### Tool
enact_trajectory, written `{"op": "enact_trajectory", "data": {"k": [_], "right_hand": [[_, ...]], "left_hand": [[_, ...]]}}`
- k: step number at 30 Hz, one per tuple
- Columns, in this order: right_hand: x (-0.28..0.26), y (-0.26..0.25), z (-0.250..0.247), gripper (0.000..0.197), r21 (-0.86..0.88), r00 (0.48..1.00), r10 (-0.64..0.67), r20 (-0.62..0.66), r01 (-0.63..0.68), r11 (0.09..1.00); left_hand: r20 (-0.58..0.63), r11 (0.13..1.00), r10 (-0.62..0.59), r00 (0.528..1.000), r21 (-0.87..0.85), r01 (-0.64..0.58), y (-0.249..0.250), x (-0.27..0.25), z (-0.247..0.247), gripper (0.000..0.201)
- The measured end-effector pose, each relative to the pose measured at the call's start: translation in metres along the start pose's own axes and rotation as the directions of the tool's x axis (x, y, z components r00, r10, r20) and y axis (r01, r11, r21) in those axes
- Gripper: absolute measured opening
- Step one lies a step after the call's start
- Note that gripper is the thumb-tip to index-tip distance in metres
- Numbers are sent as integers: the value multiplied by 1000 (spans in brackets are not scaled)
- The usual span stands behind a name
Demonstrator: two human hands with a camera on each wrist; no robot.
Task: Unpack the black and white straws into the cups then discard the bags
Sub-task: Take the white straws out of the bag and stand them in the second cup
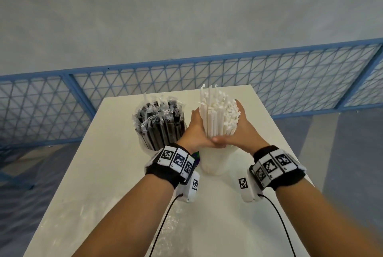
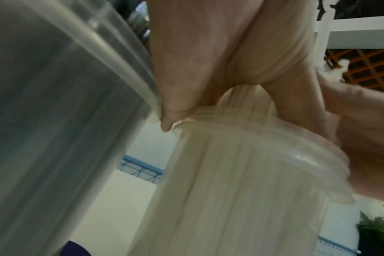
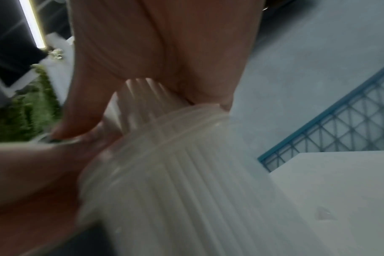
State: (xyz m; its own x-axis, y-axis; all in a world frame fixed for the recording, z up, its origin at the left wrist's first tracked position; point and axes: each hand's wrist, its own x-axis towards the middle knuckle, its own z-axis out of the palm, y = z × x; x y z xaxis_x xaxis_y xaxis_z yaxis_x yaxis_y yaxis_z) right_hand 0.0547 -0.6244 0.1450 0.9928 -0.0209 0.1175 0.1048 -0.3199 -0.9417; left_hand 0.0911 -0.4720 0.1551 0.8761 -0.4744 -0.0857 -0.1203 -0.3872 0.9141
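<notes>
A thick bundle of white straws [image 1: 217, 115] stands upright in a clear cup [image 1: 213, 161] on the white table [image 1: 116, 173]. My left hand [image 1: 196, 130] and right hand [image 1: 242, 128] wrap around the bundle from either side just above the cup's rim [image 2: 274, 143], thumbs meeting in front. The wrist views show the straws [image 3: 186, 190] running down inside the cup under my palms. To the left a second clear cup [image 2: 55, 121] holds black straws [image 1: 159, 124] in clear wrappers, touching my left hand.
A blue wire fence [image 1: 186, 82] runs behind the table's far edge. A crumpled clear plastic bag [image 1: 172, 225] lies on the table near me, between my forearms. Grey floor shows on both sides.
</notes>
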Motion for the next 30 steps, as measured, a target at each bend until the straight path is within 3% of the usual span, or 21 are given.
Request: {"op": "enact_trajectory", "data": {"k": [4,8,13,21,23,26,30], "right_hand": [[-3,4,11,111,-48,994,-70,-83,67,997],[-2,3,6,85,-57,985,-108,-135,102,993],[3,-7,1,67,40,967,-108,-229,120,992],[4,-43,-8,59,105,937,-198,-287,236,966],[3,-47,-8,62,94,939,-218,-267,251,963],[-2,-39,-9,89,2,952,-204,-230,210,978],[-9,-16,-13,123,-8,985,-112,-129,112,994]], "left_hand": [[-50,996,62,997,69,-58,-10,6,9,122],[-59,996,49,997,78,-44,-3,7,11,100],[-103,991,123,987,58,-117,15,9,4,76],[-148,962,266,952,-25,-273,46,3,-12,74],[-159,954,281,947,-64,-293,46,1,-15,76],[-148,956,248,957,-121,-267,38,-3,-17,81],[-97,985,171,980,3,-171,25,-10,-17,112]]}}
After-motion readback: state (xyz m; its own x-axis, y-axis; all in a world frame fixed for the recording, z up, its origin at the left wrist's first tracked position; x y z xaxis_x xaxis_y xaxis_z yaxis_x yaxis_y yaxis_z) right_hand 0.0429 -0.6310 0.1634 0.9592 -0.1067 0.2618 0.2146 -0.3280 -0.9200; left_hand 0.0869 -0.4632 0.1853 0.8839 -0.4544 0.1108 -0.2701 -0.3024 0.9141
